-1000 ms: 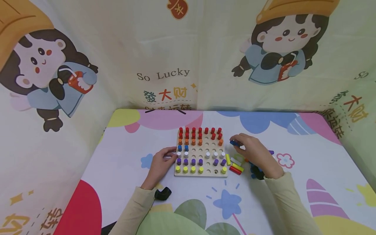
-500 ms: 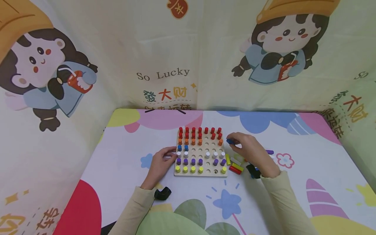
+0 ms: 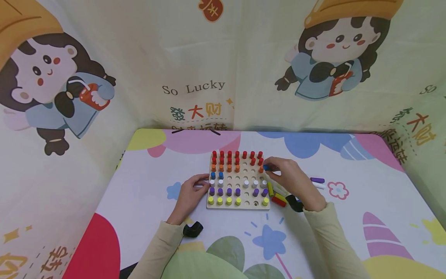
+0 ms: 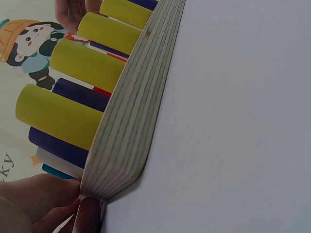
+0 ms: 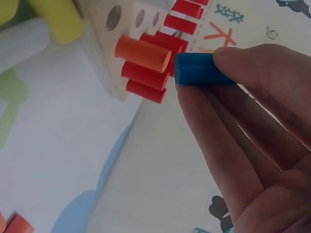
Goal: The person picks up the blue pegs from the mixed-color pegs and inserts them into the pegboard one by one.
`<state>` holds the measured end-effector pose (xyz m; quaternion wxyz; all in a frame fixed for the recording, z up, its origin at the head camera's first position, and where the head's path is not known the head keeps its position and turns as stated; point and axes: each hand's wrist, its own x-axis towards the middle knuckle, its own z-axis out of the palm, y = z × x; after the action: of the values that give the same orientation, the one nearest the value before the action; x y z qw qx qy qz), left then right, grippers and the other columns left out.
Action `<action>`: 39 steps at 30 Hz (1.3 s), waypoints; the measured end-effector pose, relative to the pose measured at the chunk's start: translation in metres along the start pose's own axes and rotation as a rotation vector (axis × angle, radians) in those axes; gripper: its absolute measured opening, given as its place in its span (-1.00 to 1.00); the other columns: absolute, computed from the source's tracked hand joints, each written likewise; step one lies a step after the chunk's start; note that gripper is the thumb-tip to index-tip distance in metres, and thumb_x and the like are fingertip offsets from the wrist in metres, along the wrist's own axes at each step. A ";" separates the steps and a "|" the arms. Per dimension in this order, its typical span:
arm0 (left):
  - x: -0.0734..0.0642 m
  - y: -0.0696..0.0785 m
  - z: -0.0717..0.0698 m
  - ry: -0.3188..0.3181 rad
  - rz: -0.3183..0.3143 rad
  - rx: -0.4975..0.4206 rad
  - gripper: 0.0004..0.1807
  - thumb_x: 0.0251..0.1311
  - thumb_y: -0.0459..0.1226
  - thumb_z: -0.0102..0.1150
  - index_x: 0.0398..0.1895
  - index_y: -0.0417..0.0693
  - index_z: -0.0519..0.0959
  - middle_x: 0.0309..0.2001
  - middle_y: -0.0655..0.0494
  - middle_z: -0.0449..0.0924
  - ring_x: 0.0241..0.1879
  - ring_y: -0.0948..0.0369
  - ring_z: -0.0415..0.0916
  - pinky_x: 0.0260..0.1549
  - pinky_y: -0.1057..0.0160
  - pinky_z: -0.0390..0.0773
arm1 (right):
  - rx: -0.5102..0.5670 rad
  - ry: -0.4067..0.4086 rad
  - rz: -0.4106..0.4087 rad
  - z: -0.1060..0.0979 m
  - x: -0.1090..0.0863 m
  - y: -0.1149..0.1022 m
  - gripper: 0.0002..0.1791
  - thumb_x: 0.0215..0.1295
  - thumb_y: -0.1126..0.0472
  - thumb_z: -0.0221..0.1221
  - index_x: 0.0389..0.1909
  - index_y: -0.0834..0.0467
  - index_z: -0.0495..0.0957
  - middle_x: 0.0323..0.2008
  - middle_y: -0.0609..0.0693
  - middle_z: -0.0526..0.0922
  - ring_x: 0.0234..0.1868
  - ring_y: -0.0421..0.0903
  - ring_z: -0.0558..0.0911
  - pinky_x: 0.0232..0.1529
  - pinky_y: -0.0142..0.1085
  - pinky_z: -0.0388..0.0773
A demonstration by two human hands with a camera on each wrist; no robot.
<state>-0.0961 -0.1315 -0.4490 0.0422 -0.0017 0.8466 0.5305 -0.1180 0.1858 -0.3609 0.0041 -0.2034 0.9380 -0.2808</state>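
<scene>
A wooden pegboard stands mid-table, with rows of red, orange, blue, white, purple and yellow pegs and several bare holes. At its left edge my left hand holds the board; thumb and fingertips pinch a corner in the left wrist view. My right hand pinches a blue peg between thumb and fingers. That peg overlaps the board's right edge in the head view, beside the orange peg at the row's end. Two blue pegs stand in the left of the blue row.
Loose pegs lie right of the board, among them a yellow peg and a red peg. Farther right is a purple peg by a white one. Black angled pieces sit at both wrists. Patterned cloth walls enclose the table.
My right hand has moved left with the blue peg, from beside the loose pegs to the board's right edge. The left hand has stayed on the board.
</scene>
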 end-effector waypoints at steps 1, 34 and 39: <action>0.000 0.000 0.000 0.000 -0.001 -0.001 -0.61 0.30 -0.18 0.27 0.18 0.04 0.59 0.04 0.13 0.63 -0.08 0.21 0.61 -0.05 0.18 0.66 | 0.005 -0.001 0.000 0.000 0.000 -0.001 -0.66 0.13 0.40 0.39 -0.04 0.24 0.64 -0.13 0.08 0.73 -0.14 0.01 0.75 -0.04 -0.06 0.67; 0.002 -0.002 -0.001 -0.014 0.004 -0.015 -0.60 0.31 -0.16 0.26 0.20 0.05 0.57 0.10 0.15 0.61 -0.07 0.22 0.60 -0.04 0.19 0.66 | 0.050 -0.077 0.000 0.014 0.018 -0.032 -0.67 0.22 0.34 0.34 0.01 0.24 0.61 -0.12 0.06 0.73 -0.10 -0.03 0.74 0.00 -0.10 0.66; 0.003 -0.002 -0.001 -0.016 0.004 -0.011 -0.60 0.31 -0.16 0.26 0.21 0.06 0.57 0.09 0.15 0.61 -0.07 0.22 0.60 -0.04 0.18 0.66 | 0.056 -0.076 -0.002 0.017 0.021 -0.036 -0.67 0.21 0.35 0.35 0.01 0.25 0.61 -0.13 0.06 0.72 -0.08 0.00 0.74 -0.01 -0.13 0.67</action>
<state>-0.0986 -0.1332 -0.4504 0.0479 0.0039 0.8434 0.5351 -0.1217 0.1417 -0.3542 0.0452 -0.2147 0.9287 -0.2991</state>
